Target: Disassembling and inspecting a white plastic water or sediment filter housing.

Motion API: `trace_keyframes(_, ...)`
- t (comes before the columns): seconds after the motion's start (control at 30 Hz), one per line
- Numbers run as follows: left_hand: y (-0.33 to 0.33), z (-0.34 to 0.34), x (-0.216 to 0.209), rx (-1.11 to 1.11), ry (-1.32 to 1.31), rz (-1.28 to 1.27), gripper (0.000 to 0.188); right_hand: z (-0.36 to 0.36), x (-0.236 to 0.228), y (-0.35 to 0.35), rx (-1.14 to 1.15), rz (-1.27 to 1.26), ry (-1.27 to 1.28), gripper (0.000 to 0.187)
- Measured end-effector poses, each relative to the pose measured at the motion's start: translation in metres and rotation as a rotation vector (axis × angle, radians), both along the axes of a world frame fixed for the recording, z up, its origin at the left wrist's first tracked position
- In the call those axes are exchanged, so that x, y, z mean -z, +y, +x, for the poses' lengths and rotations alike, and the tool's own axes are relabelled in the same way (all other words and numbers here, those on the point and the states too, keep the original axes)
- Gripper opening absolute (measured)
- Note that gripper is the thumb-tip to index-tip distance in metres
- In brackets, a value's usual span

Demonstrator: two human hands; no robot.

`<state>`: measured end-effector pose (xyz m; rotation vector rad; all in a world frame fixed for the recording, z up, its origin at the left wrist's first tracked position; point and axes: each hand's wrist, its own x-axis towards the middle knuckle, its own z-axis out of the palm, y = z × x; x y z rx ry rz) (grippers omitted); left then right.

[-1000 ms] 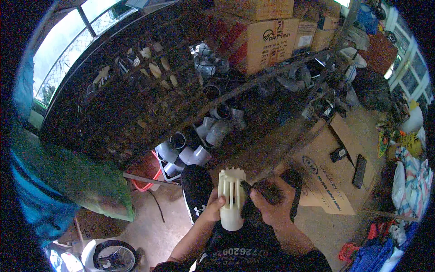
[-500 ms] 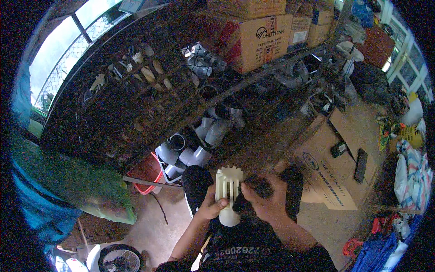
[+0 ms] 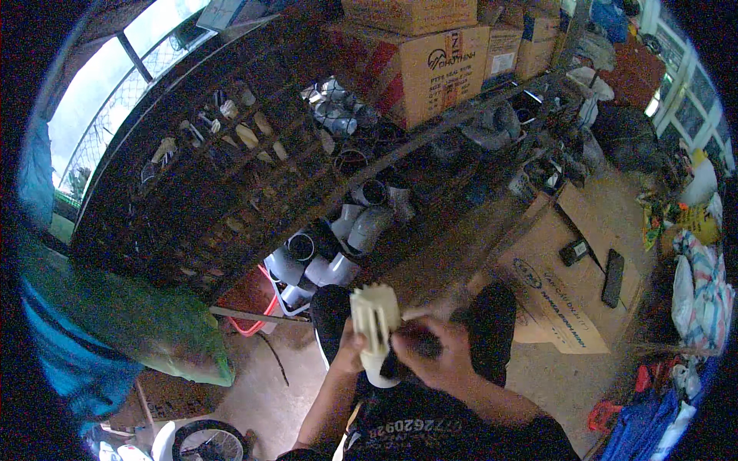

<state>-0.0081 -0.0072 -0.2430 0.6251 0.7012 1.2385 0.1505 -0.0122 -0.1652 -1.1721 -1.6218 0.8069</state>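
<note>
A cream plastic strainer point(image 3: 375, 323), a slotted cylinder with a toothed rim at one end and a narrower lower end, stands tilted between my hands above my lap. My left hand point(image 3: 352, 349) is closed around its left side. Close against the strainer's right side is my right hand point(image 3: 442, 355), its fingers curled and slightly blurred. A dark area shows between the right thumb and fingers, and I cannot make out whether it is a held thing or only the dark clothing behind.
Grey pipe elbows point(image 3: 369, 227) fill a crate ahead, beside a red basin point(image 3: 257, 296). A dark rack point(image 3: 231, 207) stands at the left. Flattened cardboard point(image 3: 553, 307) lies at the right with a black remote point(image 3: 612, 278). A motorbike wheel point(image 3: 207, 444) shows lower left.
The strainer has shifted slightly left and tilted, its toothed rim moving left. My right hand has moved a little left and down, with its fingers bent differently. The view has also shifted slightly.
</note>
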Motion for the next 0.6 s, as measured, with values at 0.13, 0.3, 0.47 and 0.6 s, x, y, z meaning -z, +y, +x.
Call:
trace_keyframes(0.13,0.001,0.003,-0.02,0.08,0.113,0.028,0.091,0.006,0.003,-0.004,0.03,-0.012,0.031,0.018)
trace_keyframes(0.3,0.0,0.006,-0.026,0.052,0.035,0.0,0.093,0.011,-0.001,-0.004,0.124,-0.264,0.284,0.021)
trace_keyframes(0.47,-0.005,-0.002,-0.008,0.097,-0.039,-0.08,0.097,0.014,-0.006,0.003,0.254,-0.188,0.4,0.023)
trace_keyframes(0.6,-0.001,0.0,-0.014,0.093,-0.02,-0.068,0.102,0.012,-0.013,0.015,-0.04,-0.191,0.156,0.024)
